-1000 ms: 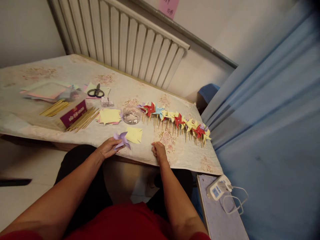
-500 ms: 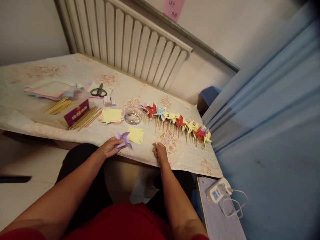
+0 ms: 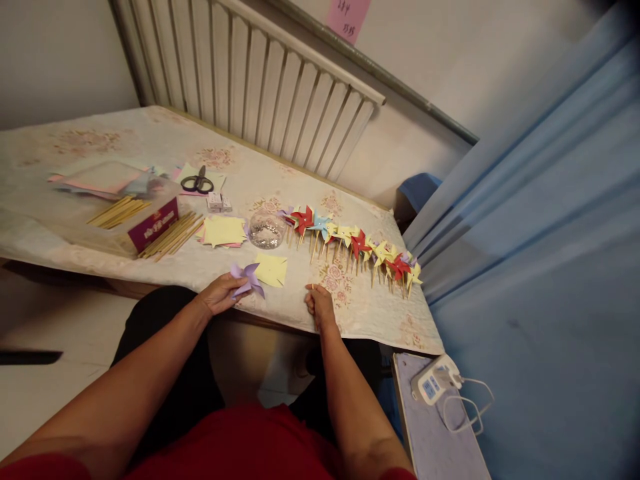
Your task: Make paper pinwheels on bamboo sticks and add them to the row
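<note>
My left hand (image 3: pixel 219 295) rests at the table's front edge and pinches a purple paper pinwheel (image 3: pixel 245 278). A yellow paper square (image 3: pixel 271 269) lies just right of the pinwheel. My right hand (image 3: pixel 319 304) is closed at the table edge, fingers pinched on a small thin thing whose tip pokes up, too small to name. Behind it runs a row of several finished pinwheels on sticks (image 3: pixel 354 245), red, yellow and blue. A clear bowl of small shiny bits (image 3: pixel 265 231) stands beyond the yellow square.
On the floral tablecloth (image 3: pixel 100 143) lie wooden sticks (image 3: pixel 170 236), a red packet (image 3: pixel 153 224), a stack of yellow paper (image 3: pixel 223 231), scissors (image 3: pixel 197 182) and coloured sheets (image 3: pixel 100 179). A radiator (image 3: pixel 260 87) backs the table. A power strip (image 3: pixel 434 381) sits on a side surface beside a blue curtain (image 3: pixel 540 233).
The view has shifted slightly over the last second. Both hands have stayed in place at the table edge with the same grips.
</note>
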The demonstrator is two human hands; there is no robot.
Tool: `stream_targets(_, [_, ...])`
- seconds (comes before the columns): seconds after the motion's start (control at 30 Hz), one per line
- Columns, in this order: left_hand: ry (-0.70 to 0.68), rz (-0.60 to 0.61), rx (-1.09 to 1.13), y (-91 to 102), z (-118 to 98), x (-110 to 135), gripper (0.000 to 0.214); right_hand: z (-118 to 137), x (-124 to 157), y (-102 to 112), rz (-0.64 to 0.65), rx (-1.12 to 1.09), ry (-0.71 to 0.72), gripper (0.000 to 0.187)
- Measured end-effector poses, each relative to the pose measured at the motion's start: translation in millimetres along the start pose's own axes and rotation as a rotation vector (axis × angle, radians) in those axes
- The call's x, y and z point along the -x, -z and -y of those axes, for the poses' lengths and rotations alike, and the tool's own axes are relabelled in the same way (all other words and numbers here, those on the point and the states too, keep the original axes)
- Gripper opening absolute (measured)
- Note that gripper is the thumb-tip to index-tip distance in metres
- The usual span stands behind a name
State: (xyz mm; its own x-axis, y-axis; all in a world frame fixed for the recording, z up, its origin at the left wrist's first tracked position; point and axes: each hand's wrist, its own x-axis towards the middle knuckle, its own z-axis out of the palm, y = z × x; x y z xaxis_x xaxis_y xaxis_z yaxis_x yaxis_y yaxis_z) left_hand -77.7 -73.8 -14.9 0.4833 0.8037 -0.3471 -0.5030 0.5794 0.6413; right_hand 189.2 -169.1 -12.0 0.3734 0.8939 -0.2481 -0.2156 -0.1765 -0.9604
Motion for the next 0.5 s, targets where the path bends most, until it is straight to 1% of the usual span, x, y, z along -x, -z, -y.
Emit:
stream_targets(0.27, [0.006, 0.006, -0.017, 1.1, 0.4, -0.6, 0.013, -1.4, -0.1, -0.2, -0.007, 0.002, 0.012, 0.034])
stream_targets(0.5, [-0.001, -0.001, -0.015, -2.4, -1.2, 1.9, 0.017, -3.9, -2.3, 0.7, -0.013, 0.002, 0.008, 0.034])
